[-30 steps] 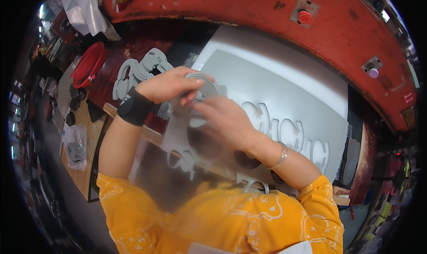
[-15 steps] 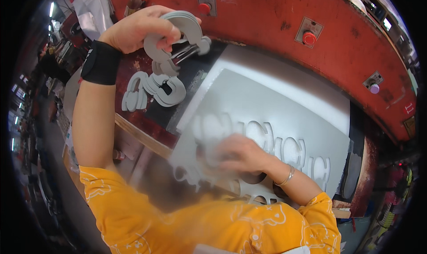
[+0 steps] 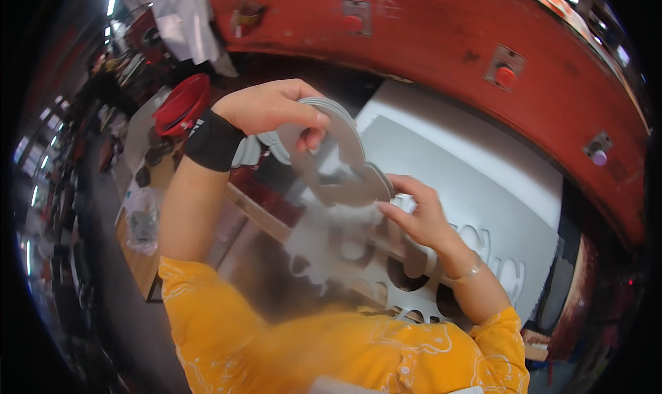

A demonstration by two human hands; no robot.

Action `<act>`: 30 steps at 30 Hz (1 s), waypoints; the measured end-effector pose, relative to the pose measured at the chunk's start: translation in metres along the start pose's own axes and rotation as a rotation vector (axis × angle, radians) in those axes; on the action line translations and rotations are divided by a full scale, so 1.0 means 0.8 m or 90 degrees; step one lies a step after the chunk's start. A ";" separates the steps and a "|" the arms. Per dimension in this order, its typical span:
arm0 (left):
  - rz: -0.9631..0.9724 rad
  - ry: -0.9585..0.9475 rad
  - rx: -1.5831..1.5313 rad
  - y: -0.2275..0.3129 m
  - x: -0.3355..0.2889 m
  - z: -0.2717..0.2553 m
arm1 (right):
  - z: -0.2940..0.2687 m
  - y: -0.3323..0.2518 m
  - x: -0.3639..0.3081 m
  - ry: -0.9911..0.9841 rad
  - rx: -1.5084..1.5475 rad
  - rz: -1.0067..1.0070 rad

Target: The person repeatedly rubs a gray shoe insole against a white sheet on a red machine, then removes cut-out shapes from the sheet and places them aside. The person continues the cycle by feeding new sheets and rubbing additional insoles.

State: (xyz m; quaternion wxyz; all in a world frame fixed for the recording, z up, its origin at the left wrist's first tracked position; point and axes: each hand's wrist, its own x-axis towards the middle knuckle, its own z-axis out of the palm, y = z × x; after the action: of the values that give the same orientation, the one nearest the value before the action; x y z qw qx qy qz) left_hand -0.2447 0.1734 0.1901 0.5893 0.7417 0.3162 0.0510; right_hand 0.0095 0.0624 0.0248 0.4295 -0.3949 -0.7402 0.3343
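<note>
Grey flat cut-out pieces point(image 3: 345, 135), curved and stacked, are held in my left hand point(image 3: 279, 107), its thumb and fingers closed over their upper rim. At the stack's lower right end, my right hand point(image 3: 420, 218) pinches the edge of the pieces between thumb and fingers. Below both hands lies a large grey sheet point(image 3: 462, 163) with several curved openings cut in it. Its near part is blurred beneath the pieces. More grey cut-outs point(image 3: 248, 150) show partly behind my left wrist.
Beyond the sheet runs a red machine beam point(image 3: 427, 32) with a red button point(image 3: 505, 76) and a purple knob point(image 3: 599, 157). A red bowl-like container point(image 3: 183, 104) stands at left, above a clear plastic bag point(image 3: 143, 221). The table's wooden edge point(image 3: 258, 214) slants near my left arm.
My left hand has brought its stack nearer and to the right over the sheet. My right hand has risen from the sheet to the stack's edge. The whole view has shifted slightly.
</note>
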 end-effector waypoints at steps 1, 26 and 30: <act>-0.008 0.057 0.026 -0.012 -0.011 -0.012 | -0.005 0.007 -0.007 0.037 0.029 0.015; 0.006 0.527 0.174 -0.267 -0.027 0.194 | -0.198 -0.027 -0.461 0.324 -0.379 0.830; 0.039 0.582 0.209 -0.255 0.029 0.162 | -0.156 -0.029 -0.463 0.420 -0.283 0.647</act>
State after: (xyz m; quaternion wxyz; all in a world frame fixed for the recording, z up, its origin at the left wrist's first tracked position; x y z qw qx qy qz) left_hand -0.2515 0.0979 -0.0410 0.2632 0.7356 0.5246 0.3381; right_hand 0.2335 -0.2514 -0.0427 0.3309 -0.8576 -0.3417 0.1957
